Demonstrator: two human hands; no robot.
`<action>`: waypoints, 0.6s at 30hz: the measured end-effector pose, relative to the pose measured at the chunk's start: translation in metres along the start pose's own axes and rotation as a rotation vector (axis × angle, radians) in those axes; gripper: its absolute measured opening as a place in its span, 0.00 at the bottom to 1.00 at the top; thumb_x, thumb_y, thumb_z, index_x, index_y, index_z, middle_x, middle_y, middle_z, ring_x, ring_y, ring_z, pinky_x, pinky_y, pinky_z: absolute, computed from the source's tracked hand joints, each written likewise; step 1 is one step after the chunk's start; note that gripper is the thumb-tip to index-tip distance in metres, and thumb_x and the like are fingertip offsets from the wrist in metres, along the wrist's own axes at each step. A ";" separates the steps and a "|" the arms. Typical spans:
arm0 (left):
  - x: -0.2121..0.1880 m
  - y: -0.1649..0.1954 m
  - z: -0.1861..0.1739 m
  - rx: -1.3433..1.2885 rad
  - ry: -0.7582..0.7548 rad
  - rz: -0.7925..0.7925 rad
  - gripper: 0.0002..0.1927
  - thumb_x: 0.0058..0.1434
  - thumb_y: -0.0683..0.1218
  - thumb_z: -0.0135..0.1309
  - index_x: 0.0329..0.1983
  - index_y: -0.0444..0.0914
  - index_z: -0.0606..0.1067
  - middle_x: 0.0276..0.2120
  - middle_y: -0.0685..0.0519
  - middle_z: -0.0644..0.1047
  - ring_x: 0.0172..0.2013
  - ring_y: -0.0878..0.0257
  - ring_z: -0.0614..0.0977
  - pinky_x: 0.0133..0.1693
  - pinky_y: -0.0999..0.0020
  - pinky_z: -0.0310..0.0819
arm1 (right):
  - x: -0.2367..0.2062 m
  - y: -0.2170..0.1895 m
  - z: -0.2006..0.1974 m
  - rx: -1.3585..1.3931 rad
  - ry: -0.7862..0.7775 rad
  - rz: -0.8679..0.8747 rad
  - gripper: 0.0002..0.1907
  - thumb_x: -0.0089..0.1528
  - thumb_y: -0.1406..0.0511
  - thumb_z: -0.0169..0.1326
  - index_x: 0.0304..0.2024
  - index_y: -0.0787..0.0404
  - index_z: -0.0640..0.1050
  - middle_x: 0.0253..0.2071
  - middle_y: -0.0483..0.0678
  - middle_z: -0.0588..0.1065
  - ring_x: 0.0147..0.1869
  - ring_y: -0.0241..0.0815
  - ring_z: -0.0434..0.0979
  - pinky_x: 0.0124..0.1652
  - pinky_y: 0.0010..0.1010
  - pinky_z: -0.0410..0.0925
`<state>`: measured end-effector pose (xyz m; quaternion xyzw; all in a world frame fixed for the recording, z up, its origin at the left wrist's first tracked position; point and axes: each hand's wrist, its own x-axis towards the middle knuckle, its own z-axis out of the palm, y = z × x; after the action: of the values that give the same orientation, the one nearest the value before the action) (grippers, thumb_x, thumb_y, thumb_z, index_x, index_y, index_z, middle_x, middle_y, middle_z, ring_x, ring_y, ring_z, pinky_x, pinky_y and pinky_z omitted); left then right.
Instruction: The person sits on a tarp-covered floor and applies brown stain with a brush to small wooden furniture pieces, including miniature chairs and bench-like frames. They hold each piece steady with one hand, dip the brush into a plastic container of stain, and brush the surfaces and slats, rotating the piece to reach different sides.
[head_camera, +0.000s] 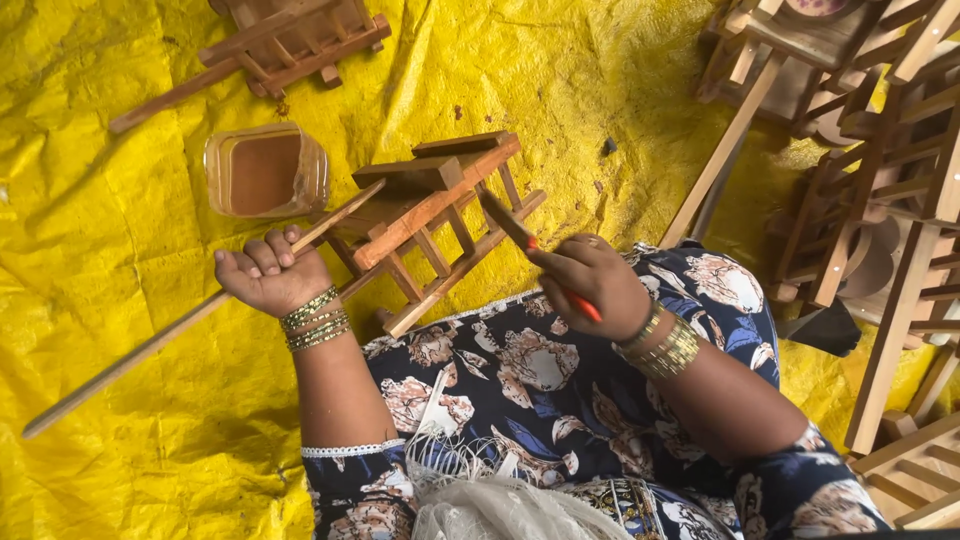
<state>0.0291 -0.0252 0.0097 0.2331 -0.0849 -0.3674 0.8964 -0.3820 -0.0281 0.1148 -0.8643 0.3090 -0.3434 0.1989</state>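
Both hands are busy: the left hand is fisted around the long handle of a small wooden cart resting on the yellow tarp by the knee, while the right hand pinches a red-handled brush against its slats. Steady, even strokes along the grain would likely serve best; the wood looks reddish-brown, and a tub of brown stain sits just beside it.

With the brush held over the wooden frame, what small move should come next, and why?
Probably lower the brush onto the frame and stroke along a slat. The right hand holds its tip just above the wood, the left hand steadies the long stick, and the stain tub sits close by.
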 end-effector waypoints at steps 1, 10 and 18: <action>0.000 0.000 0.001 -0.004 -0.009 0.001 0.24 0.70 0.55 0.47 0.18 0.47 0.57 0.12 0.58 0.59 0.16 0.62 0.62 0.38 0.57 0.67 | 0.004 0.002 0.004 -0.014 -0.016 -0.001 0.16 0.59 0.70 0.58 0.50 0.67 0.79 0.33 0.54 0.77 0.37 0.50 0.79 0.40 0.39 0.72; 0.000 0.000 0.002 0.006 0.053 0.034 0.25 0.69 0.54 0.47 0.17 0.48 0.56 0.11 0.58 0.58 0.15 0.63 0.62 0.37 0.56 0.67 | -0.006 0.013 -0.001 0.018 -0.161 0.028 0.18 0.56 0.69 0.59 0.50 0.64 0.80 0.32 0.51 0.77 0.37 0.50 0.79 0.41 0.40 0.72; -0.002 0.001 0.004 0.020 0.028 0.032 0.25 0.69 0.55 0.48 0.17 0.48 0.57 0.11 0.58 0.59 0.16 0.63 0.63 0.37 0.57 0.68 | 0.003 0.013 0.010 0.042 -0.145 0.028 0.14 0.59 0.69 0.59 0.48 0.64 0.80 0.34 0.53 0.78 0.36 0.49 0.81 0.39 0.39 0.73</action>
<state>0.0268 -0.0246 0.0136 0.2459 -0.0797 -0.3487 0.9009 -0.3783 -0.0383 0.1026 -0.8781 0.2987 -0.2834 0.2436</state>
